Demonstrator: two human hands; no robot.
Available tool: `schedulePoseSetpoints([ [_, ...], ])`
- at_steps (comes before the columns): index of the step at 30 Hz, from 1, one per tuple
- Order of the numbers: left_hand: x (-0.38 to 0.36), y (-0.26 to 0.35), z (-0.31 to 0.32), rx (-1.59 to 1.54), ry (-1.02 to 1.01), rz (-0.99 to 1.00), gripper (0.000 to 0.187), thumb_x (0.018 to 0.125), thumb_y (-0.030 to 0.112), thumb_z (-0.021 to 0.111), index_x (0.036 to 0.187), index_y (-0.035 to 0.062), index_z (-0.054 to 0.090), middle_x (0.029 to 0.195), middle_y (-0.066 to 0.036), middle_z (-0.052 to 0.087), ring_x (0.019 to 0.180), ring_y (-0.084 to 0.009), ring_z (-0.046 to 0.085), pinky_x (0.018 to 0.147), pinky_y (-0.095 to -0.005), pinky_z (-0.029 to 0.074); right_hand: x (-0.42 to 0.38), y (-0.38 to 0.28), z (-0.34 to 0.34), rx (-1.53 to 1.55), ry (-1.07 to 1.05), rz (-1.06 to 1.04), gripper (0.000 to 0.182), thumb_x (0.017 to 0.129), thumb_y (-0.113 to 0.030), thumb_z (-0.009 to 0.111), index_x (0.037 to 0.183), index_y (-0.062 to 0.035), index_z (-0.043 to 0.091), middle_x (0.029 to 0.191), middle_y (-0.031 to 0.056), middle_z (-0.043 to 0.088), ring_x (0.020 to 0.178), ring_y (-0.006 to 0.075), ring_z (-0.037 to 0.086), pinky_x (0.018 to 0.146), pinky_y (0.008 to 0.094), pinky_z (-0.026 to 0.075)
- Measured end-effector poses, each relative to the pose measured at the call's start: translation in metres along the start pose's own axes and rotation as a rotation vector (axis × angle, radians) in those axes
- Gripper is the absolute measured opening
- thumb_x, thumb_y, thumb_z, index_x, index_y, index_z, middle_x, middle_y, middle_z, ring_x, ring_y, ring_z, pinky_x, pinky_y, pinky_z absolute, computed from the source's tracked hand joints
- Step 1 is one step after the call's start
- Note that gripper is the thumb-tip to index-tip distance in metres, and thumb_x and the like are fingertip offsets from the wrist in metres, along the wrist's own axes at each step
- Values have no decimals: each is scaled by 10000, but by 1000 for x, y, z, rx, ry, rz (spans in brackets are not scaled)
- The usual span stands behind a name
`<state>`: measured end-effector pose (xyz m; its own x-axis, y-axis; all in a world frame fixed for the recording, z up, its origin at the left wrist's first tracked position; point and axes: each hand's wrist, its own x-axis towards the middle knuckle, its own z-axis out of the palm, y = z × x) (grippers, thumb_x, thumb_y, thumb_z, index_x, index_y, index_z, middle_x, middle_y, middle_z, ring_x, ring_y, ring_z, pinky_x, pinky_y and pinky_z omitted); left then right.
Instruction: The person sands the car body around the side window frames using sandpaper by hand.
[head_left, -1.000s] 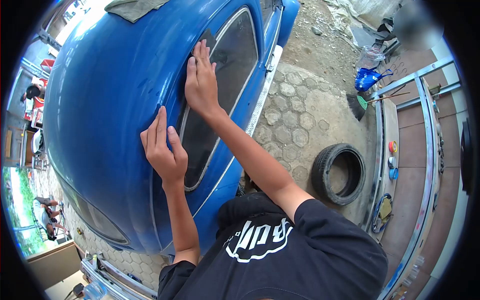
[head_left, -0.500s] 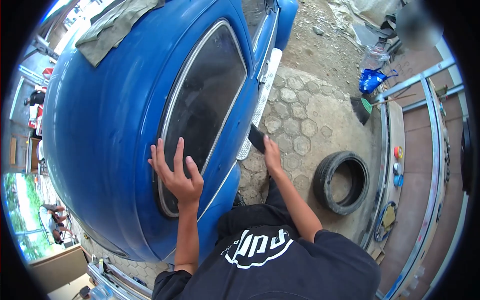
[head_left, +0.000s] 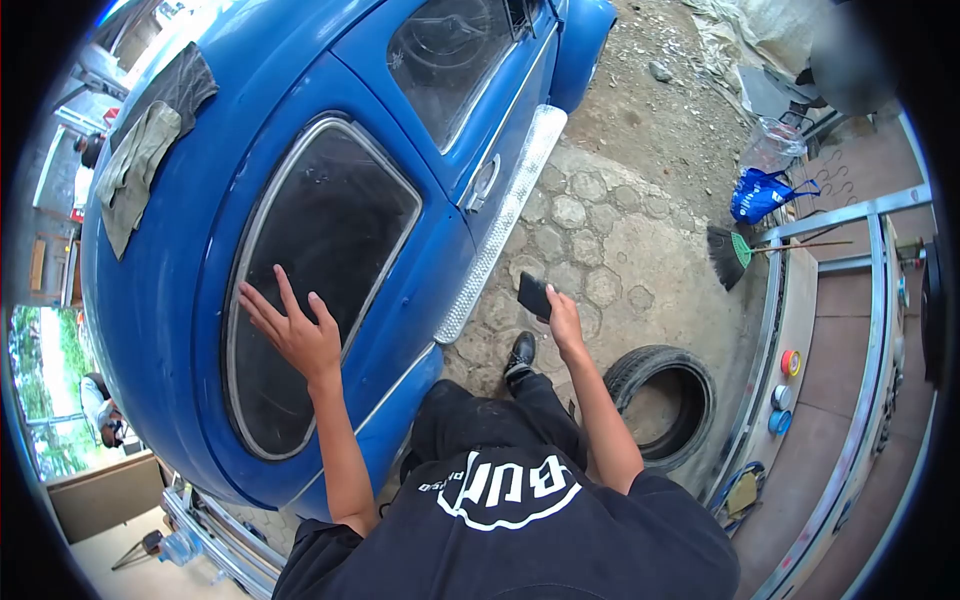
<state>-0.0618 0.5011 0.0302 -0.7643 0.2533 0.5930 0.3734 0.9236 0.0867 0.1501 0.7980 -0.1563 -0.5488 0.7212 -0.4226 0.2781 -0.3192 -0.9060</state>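
Note:
My left hand (head_left: 305, 338) is open with its fingers spread, and it overlaps the dark rear side window (head_left: 345, 215) of a blue car (head_left: 185, 330). Between the thumb and fingers of my right hand (head_left: 565, 322) is a flat black rectangular piece (head_left: 534, 296), held out over the paving to the right of the car. A ridged silver running board (head_left: 508, 222) lies between that piece and the car body. Two cloths rest on the car's roof side, one light grey-green (head_left: 142, 170) and one darker grey (head_left: 185, 88).
A loose tyre (head_left: 700, 405) lies near my right forearm. Farther up the right side are a broom (head_left: 730, 258), a blue bag (head_left: 758, 195) and several tape rolls (head_left: 790, 362) along a metal-framed ledge. My black shoe (head_left: 521, 353) stands on hexagonal paving (head_left: 570, 212).
My view has shifted, showing more of the car's door and running board. My left hand stays spread over the window; the right still holds the black piece, now turned flatter to view.

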Motion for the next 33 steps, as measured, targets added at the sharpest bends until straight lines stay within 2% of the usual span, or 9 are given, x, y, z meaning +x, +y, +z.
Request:
schedulePoseSetpoints([
  [3,-5,10,6,-19,-74,-29,628,959,230,570,1563,199,405,1677,-211,121,1536,-434,146,1198,-609,235,28,-16,1,-138,-146,38,394,1030,-378,565,1056,-8,700,929,50,674,832,126,642,725,318,558],
  [10,-9,16,17,-45,-148,-72,626,934,199,595,1541,177,440,1662,-223,177,1516,-459,193,1196,-599,246,35,-47,79,-63,-368,106,393,1028,-349,576,1186,-6,684,1035,54,693,936,133,656,782,317,563],
  [15,-15,9,12,-160,-159,-92,567,930,165,601,1490,181,515,1656,-195,233,1518,-432,217,1205,-585,240,3,-111,134,-74,-499,-160,397,1051,-280,539,1359,-47,629,1089,54,695,936,112,624,776,291,537],
  [17,-17,7,0,-260,-80,-111,448,917,112,614,1362,160,638,1570,-175,395,1441,-417,373,1156,-540,350,-11,-140,156,-28,-513,-306,367,1050,-234,530,1376,-99,634,1032,48,696,854,96,586,735,266,504],
  [19,-18,0,-6,-414,-15,-141,392,908,80,623,1287,147,693,1502,-167,481,1373,-407,469,1110,-509,417,-13,-166,172,-93,-527,-394,379,1055,-179,508,1400,-51,599,1154,84,692,853,89,568,788,260,508],
  [20,-15,0,-14,-380,81,-136,292,887,40,639,1141,116,760,1320,-133,600,1205,-359,585,1000,-452,487,-18,-188,181,-80,-510,-499,384,1054,-159,500,1401,-16,584,1212,103,683,932,112,597,852,266,501],
  [24,0,-16,-41,-290,268,-81,183,866,27,648,979,86,779,1099,-94,634,1043,-302,596,905,-418,486,-28,-261,223,-45,-334,-925,404,1049,-99,460,1411,67,529,1424,199,579,1288,255,564,1078,335,421],
  [29,46,-24,-60,-181,400,31,185,861,42,658,987,103,779,1117,-97,625,1061,-299,591,931,-417,472,-37,-279,285,-182,-116,-1190,443,1034,-87,460,1446,74,477,1507,269,464,1411,408,441,1176,437,332],
  [33,77,-33,-69,-25,441,-9,224,890,85,647,1073,115,772,1148,-93,631,1074,-290,587,960,-413,442,-51,-255,341,-299,-115,-1225,547,1024,-99,448,1521,93,324,1611,280,275,1508,426,247,1216,490,239],
])
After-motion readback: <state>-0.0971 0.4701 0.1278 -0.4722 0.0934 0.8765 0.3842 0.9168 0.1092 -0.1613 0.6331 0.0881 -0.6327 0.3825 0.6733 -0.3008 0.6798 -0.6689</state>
